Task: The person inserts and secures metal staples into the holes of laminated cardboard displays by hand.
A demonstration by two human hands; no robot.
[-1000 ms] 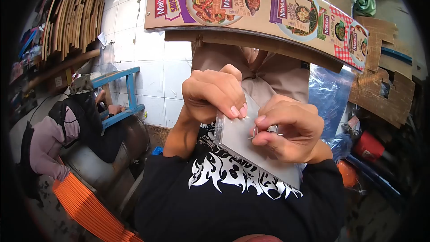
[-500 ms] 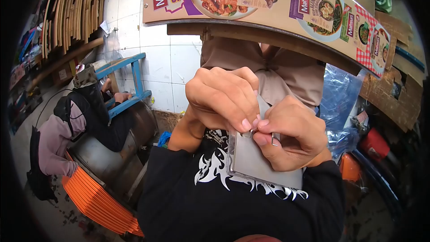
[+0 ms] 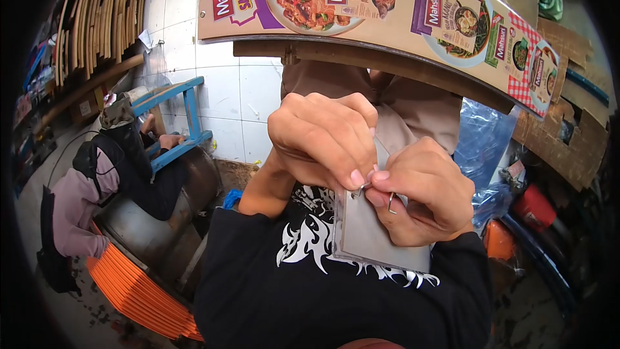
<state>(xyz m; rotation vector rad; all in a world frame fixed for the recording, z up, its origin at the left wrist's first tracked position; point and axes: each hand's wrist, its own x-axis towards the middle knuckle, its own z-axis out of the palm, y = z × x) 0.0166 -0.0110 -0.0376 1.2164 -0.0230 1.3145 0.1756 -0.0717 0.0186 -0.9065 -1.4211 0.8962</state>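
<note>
My left hand is clamped on the grey panel, its fingertips near the panel's left edge, by a small metal piece. My right hand is pinched shut on a bent metal piece, and the fingertips of both hands meet. The panel sits in front of my black shirt, this side of the lower edge of the printed board. To work this well, I'd brace the panel firmly with the left and let only the right thumb and finger make small adjustments (my knuckles hide much of the contact). Too hard a push could slip or mark the clear rim; a light, square pinch seems best.
</note>
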